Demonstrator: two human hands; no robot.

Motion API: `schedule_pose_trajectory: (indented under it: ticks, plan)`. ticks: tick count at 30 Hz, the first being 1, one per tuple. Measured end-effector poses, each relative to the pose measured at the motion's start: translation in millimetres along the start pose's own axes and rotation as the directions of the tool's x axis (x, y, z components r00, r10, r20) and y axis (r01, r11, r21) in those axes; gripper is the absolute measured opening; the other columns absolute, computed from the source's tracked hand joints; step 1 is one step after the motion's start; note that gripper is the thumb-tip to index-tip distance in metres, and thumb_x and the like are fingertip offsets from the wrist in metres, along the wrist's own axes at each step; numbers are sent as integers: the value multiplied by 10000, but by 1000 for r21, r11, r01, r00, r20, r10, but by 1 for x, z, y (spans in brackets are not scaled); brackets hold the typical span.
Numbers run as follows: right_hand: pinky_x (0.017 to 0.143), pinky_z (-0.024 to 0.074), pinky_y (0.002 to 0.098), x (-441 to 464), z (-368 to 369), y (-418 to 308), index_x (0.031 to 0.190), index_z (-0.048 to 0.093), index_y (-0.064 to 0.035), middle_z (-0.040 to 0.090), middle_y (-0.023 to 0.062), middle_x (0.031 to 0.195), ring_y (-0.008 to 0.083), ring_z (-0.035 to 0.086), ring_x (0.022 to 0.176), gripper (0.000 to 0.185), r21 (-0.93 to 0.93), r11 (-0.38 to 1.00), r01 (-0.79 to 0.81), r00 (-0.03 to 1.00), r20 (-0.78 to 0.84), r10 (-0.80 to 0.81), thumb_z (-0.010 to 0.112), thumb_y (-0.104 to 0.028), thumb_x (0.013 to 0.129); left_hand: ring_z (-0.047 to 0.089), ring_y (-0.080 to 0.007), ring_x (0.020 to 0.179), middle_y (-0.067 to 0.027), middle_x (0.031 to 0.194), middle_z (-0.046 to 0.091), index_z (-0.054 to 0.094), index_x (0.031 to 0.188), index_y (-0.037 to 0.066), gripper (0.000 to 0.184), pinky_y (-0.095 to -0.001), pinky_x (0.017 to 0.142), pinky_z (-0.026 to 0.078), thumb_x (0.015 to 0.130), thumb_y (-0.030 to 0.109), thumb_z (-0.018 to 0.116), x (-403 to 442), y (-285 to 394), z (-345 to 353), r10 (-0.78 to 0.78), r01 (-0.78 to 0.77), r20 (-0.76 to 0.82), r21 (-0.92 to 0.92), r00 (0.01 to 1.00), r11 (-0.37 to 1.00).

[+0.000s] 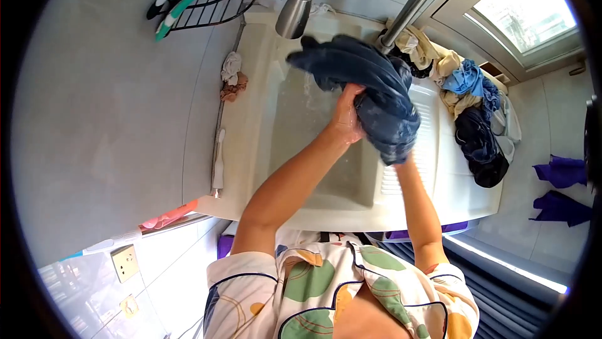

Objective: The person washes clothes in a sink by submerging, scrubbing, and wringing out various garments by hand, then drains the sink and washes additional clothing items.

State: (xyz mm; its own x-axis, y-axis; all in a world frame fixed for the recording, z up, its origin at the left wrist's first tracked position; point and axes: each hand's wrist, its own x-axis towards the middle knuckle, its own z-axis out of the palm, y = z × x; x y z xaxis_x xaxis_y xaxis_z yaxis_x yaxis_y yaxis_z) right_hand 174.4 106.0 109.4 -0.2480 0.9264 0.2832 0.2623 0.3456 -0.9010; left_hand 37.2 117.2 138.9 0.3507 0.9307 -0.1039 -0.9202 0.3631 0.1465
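Note:
A wet dark blue garment (376, 88) is bunched up above the sink basin (307, 151), its upper left part blurred by motion. My left hand (348, 116) is closed on the garment's lower left side, thumb pointing up and skin wet. On the other side, cloth covers most of my right hand (401, 162); only the wrist end shows below the folds, and the cloth is bunched around the fingers, which are hidden. The garment's kind cannot be made out. Below it, shallow cloudy water lies in the basin.
A metal faucet (293, 16) hangs over the basin's back. To the right is a ribbed washboard (423, 126), with piled clothes (473, 107) along the ledge. A white brush (219, 163) and small cloths (232, 76) rest on the left rim. A wire rack (219, 10) holds brushes.

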Motion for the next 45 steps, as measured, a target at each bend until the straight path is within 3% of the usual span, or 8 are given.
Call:
schedule_pose_trajectory:
  ticks: [16,22,28,32,34,36,37,45]
  plan:
    - [818,379,257,17,94,43,1019,503,-42,548,84,962,156,494,929,243,520,826,-219,945,-98,313,476,-128,793,530,-221,869,-115,938,556,504,1002,16,393,-333,815,412,665,217,495,-9,28,-87,-262,262,11,3,965,965]
    - [808,385,261,20,101,55,1020,506,-45,550,79,954,159,498,924,245,888,426,-176,928,6,372,482,-135,793,482,-241,930,-75,994,537,427,1115,53,630,-384,805,403,695,521,401,-30,5,-100,-33,-20,-118,-421,992,907]
    - [797,390,265,50,88,79,1022,510,-48,553,74,945,161,501,918,248,972,-11,-236,954,234,189,488,-142,793,521,-413,811,-174,1081,478,313,1220,117,813,-497,705,429,633,679,347,-73,-5,-134,-317,366,223,-232,922,901]
    - [790,394,267,76,64,91,1023,512,-50,555,70,940,163,503,914,250,873,91,-479,877,473,79,492,-147,793,490,-290,963,-158,1098,466,288,1207,8,756,-373,873,374,651,384,638,-90,9,-91,-250,285,-283,90,926,954]
    - [729,410,245,77,66,78,899,534,-32,561,72,816,133,515,763,199,742,400,-538,815,335,473,547,-165,752,482,-211,976,-115,1080,482,295,1192,-19,748,-307,880,361,636,295,685,-75,21,-68,-317,383,-264,257,911,887]
    - [677,414,243,81,61,64,884,552,-36,556,41,755,119,511,704,221,236,959,158,950,229,-213,543,-216,756,495,-196,940,-94,1034,506,364,1149,-7,641,-298,838,384,668,294,662,-59,10,-63,-309,403,-287,375,907,835]
    - [658,417,237,92,59,20,880,587,-47,571,45,728,113,524,713,222,320,645,-694,710,458,536,563,-216,738,495,-196,940,-94,1034,506,364,1149,-7,641,-298,838,384,668,294,662,-56,8,-57,-313,406,-291,360,904,840]
    - [544,422,256,90,68,93,739,595,42,581,61,673,130,529,593,377,-544,767,-340,628,476,616,601,-325,651,504,-169,904,-87,1014,515,423,1093,-13,545,-282,774,409,689,277,644,-60,-26,-55,-122,348,-394,576,911,740]
